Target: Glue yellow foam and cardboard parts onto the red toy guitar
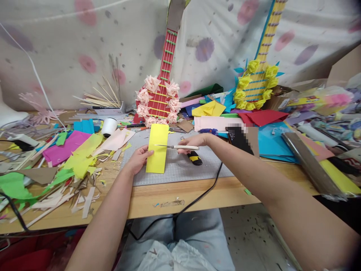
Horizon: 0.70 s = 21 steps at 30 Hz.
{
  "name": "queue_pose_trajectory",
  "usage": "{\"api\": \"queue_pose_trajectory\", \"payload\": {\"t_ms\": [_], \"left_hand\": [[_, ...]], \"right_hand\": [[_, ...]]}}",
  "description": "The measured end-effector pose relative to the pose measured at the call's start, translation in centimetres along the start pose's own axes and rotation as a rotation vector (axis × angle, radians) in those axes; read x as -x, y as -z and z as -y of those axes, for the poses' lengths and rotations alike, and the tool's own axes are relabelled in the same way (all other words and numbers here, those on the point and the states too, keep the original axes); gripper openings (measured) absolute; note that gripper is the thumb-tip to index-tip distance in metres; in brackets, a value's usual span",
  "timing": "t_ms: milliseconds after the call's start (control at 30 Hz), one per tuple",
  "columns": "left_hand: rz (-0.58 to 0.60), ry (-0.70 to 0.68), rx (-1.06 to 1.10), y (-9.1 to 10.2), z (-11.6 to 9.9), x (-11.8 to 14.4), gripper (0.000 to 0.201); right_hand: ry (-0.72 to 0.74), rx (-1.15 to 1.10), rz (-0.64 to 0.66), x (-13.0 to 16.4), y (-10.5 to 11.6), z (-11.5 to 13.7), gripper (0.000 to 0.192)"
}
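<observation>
Two hands worked: my left hand (138, 159) pinched the yellow paper strip (157, 148) steady; my right hand (193, 142) closed around scissors (177, 147), blades square across it.

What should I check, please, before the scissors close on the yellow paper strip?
1. Left hand grips the yellow strip at its left edge: ok.
2. Scissors, held in the right hand, reach over the strip: ok.
3. Left fingertips clear of the blades: ok, they sit left of the tips.
4. Strip lies over the grey cutting mat: ok.
5. Black cable clear of the cut: ok.
6. Blades open: cannot tell.
</observation>
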<state>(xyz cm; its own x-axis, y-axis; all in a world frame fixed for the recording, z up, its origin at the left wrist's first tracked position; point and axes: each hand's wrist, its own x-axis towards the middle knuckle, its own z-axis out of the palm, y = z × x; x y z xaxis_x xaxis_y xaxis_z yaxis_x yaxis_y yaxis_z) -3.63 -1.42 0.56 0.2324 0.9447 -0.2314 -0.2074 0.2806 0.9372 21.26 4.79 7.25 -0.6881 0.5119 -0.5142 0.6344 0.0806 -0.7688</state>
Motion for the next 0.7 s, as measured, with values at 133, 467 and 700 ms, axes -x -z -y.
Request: {"api": "queue_pose_trajectory", "payload": {"t_ms": [133, 467, 700], "left_hand": [[-0.019, -0.023, 0.003, 0.1, 0.1, 0.0, 0.048], [-0.190, -0.159, 0.225, -0.1, 0.2, -0.7, 0.030], [-0.170, -0.158, 0.166, 0.1, -0.1, -0.4, 0.035]], "right_hand": [[0.015, 0.086, -0.022, 0.3, 0.5, -0.4, 0.037], [0.286, -0.151, -0.228, 2.7, -0.3, 0.1, 0.049], [0.162, -0.049, -0.376, 1.0, -0.5, -0.3, 0.047]]}}
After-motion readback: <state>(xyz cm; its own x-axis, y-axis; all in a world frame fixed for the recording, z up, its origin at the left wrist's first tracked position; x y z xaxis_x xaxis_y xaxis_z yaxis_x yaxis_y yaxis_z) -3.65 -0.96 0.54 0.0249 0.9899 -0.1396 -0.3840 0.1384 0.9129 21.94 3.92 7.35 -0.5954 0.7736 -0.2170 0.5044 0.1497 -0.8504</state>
